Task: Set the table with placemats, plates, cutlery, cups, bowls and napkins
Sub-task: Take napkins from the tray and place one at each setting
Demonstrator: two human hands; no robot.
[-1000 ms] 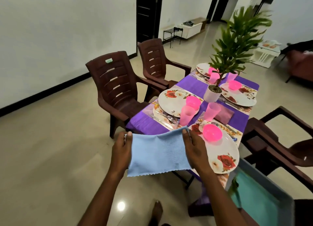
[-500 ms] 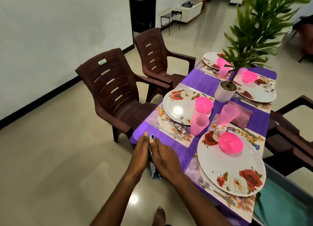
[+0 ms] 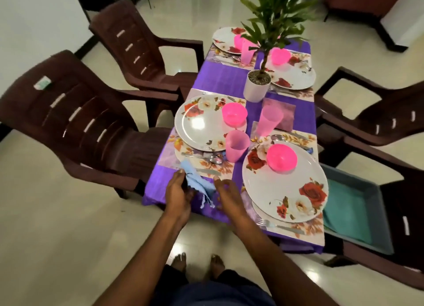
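The blue napkin [image 3: 197,185], folded and crumpled, hangs low and centre over the table's near edge, pinched in the left hand [image 3: 177,192]. The right hand [image 3: 229,196] hovers beside it, fingers loosely spread, holding nothing. Best laid flat beside the knife [image 3: 206,170] (purple cloth [image 3: 158,181] there looks free), away from the pink cup [image 3: 236,146].

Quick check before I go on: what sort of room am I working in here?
Most likely a home dining room. A table under a purple cloth is laid with floral plates and pink cups, brown plastic armchairs stand around it, and a potted plant sits in the middle.
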